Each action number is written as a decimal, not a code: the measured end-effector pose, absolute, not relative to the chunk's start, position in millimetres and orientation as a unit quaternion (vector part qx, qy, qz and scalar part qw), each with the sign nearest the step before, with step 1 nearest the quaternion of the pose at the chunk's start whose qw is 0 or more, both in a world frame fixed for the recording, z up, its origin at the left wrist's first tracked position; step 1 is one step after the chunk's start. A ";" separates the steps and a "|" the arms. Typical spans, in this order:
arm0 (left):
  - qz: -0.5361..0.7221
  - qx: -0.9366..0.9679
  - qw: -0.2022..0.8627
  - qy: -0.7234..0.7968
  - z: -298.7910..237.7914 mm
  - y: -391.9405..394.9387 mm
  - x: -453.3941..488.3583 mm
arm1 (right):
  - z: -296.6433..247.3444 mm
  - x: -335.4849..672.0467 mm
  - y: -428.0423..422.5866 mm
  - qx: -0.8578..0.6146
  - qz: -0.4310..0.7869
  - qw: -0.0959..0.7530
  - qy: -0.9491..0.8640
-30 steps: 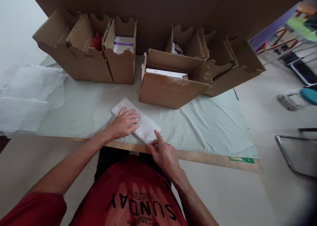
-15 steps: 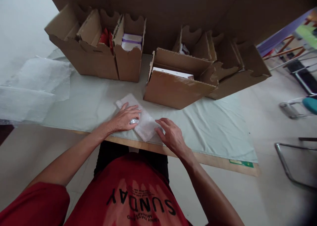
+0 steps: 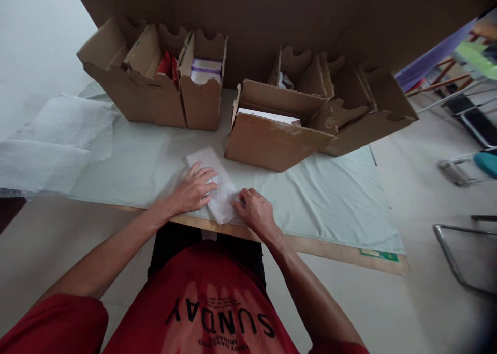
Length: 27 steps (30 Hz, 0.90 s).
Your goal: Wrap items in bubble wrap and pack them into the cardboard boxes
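A strip of clear bubble wrap (image 3: 215, 186) lies on the pale cloth near the table's front edge, folded over something small that I cannot make out. My left hand (image 3: 192, 189) rests flat on its middle with the fingers spread, pressing it down. My right hand (image 3: 254, 212) sits at the strip's near right end, fingers curled and pinching the wrap's edge.
A low open cardboard box (image 3: 272, 131) with a white box inside stands just behind the wrap. Several open cartons (image 3: 155, 79) line the back, some with red and white packs. Loose bubble wrap sheets (image 3: 54, 142) lie at the left. The table's wooden edge (image 3: 337, 253) runs in front.
My right hand has slid left along the strip and curled shut on its near end, bunching it shorter. My left hand has stayed on the wrap.
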<state>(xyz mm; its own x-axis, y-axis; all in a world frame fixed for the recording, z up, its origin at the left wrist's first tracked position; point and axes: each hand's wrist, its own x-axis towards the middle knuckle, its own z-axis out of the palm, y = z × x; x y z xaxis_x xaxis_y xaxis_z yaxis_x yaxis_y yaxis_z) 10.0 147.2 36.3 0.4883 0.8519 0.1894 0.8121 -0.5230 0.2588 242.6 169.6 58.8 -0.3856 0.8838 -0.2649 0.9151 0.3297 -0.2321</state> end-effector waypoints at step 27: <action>0.264 0.817 0.164 0.486 10.3 85.4 16.0 | 76.4 284.9 151.3 0.344 -0.331 -0.189 0.858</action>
